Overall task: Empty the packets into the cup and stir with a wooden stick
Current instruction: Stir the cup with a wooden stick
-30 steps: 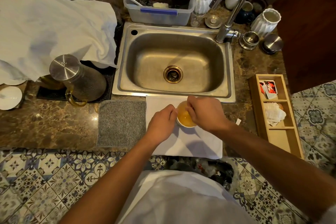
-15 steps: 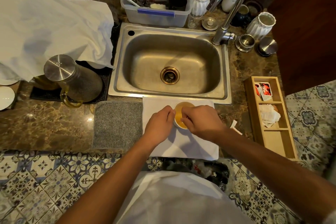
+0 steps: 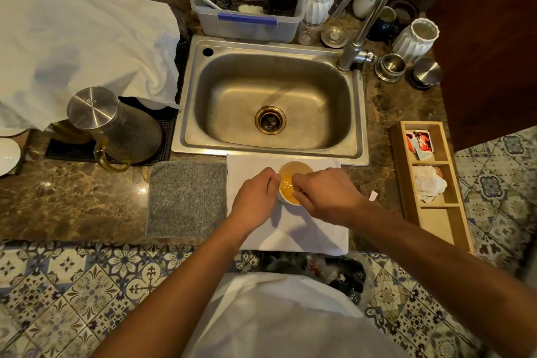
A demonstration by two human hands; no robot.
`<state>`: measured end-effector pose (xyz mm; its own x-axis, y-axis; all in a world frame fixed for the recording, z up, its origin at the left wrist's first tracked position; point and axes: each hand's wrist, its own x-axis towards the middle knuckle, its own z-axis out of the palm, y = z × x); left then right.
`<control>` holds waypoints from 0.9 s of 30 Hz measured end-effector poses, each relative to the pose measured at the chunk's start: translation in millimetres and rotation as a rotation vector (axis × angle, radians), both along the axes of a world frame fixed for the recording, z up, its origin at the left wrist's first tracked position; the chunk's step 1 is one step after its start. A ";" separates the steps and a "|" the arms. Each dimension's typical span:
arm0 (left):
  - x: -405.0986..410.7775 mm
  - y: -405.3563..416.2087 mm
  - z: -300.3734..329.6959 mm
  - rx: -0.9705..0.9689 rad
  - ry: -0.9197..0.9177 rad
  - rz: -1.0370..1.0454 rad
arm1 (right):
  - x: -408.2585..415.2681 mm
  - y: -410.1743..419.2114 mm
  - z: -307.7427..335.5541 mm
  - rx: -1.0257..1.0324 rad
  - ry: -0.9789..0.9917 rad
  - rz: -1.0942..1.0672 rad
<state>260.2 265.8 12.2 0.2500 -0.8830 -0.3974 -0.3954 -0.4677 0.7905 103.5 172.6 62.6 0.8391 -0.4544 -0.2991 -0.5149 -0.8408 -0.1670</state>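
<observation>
On a brown marble worktop (image 3: 72,200), a steel-lidded jug (image 3: 116,125) stands at far left beside a grey mat (image 3: 186,197), with a white cloth (image 3: 290,229) spread in front of the sink (image 3: 270,102). On that cloth sits the white cup (image 3: 286,197) of amber liquid, steadied by the left hand (image 3: 255,197), whose fingers curl against its near-left side. The right hand (image 3: 325,192) reaches over the rim with fingertips bunched as if pinching something thin; the wooden stick itself cannot be made out. The stirring step appears to be in hand, judging by the ripple on the liquid. At right, a torn scrap of paper (image 3: 373,195) lies just left of a wooden tray (image 3: 406,197) holding red packets (image 3: 421,141) and crumpled wrappers (image 3: 428,184). Next would likely be small circles in the cup, with the cup held firm to avoid spills.
</observation>
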 end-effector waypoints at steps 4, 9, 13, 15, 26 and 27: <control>0.2 0.1 2.3 -0.001 -0.010 0.004 | 9.6 -5.2 -6.2 0.029 -0.208 -0.046; 1.3 2.8 -0.9 -0.005 -0.023 -0.003 | 4.4 -22.0 -1.8 0.028 -0.223 -0.142; -0.1 0.1 -1.2 -0.009 -0.013 -0.006 | -8.1 -21.7 9.8 -0.025 -0.010 -0.107; 0.1 -0.4 -1.9 -0.004 -0.005 -0.002 | -8.0 -11.6 11.5 -0.025 0.087 -0.063; 0.7 2.3 -0.3 -0.008 -0.016 -0.010 | 9.6 -13.5 -3.2 0.010 -0.156 -0.258; 0.6 2.4 -0.4 -0.012 -0.018 -0.010 | 6.4 -15.2 -2.4 -0.018 -0.130 -0.252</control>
